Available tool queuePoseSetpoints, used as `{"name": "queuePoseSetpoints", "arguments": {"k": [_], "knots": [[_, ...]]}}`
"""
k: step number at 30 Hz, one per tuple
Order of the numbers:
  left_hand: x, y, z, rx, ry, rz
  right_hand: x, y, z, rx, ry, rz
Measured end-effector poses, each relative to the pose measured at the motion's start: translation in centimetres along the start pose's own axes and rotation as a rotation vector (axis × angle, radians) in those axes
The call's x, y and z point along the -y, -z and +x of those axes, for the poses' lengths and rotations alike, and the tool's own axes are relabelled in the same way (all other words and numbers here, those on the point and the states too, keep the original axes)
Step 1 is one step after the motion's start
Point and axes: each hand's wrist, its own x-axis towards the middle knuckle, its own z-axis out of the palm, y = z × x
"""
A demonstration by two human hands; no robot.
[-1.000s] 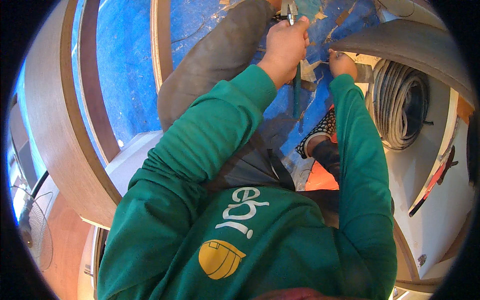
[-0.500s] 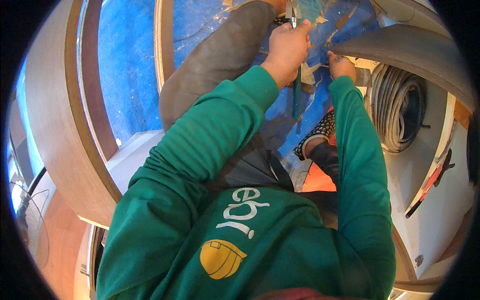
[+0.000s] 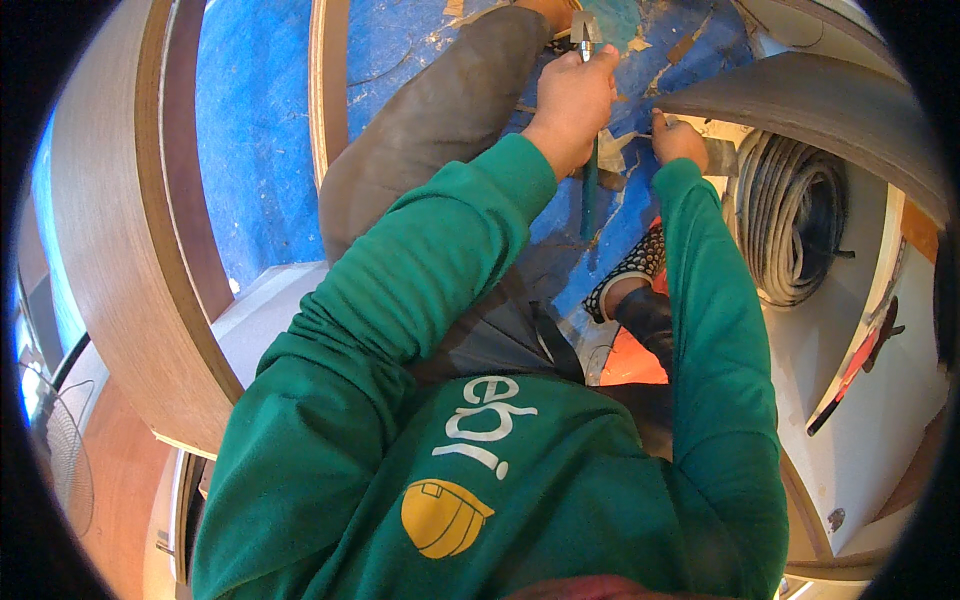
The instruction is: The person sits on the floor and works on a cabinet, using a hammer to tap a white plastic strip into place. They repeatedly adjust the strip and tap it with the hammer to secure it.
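Note:
My left hand (image 3: 572, 112) is closed around a claw hammer (image 3: 585, 28), with its pale notched head and shiny neck above my fist. The dark teal handle (image 3: 590, 205) sticks out below. My right hand (image 3: 680, 142) is closed by the pointed near corner of a dark brown curved-looking panel (image 3: 800, 88), thumb up at its edge. What its fingers hold, if anything, is hidden. A greyish flat piece (image 3: 721, 156) shows just right of that hand.
A coil of pale hose or cable (image 3: 790, 215) lies at the right. Tall wooden boards (image 3: 110, 230) stand at the left. Blue sheeting (image 3: 250, 130) with scraps covers the floor around my legs. A red-and-black tool (image 3: 855, 370) rests at the far right; an orange thing (image 3: 632, 358) lies below my foot.
My right hand has shifted slightly left along with the panel corner. The hammer in my left hand has barely moved.

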Motion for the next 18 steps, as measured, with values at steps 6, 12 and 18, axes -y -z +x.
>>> {"name": "queuePoseSetpoints", "arguments": {"k": [6,12,18], "knots": [[0.0,0.0,0.1,-0.013,-0.004,0.01,0.0,0.0,0.2,-0.006,-0.016,0.015],[0.6,0.4,0.8,-0.022,-0.004,0.064,-1.6,-0.2,0.0,-0.007,0.152,0.03],[1.4,0.4,0.8,-0.018,-0.014,0.11,-0.7,3.7,-6.8,0.466,0.348,0.684]]}}
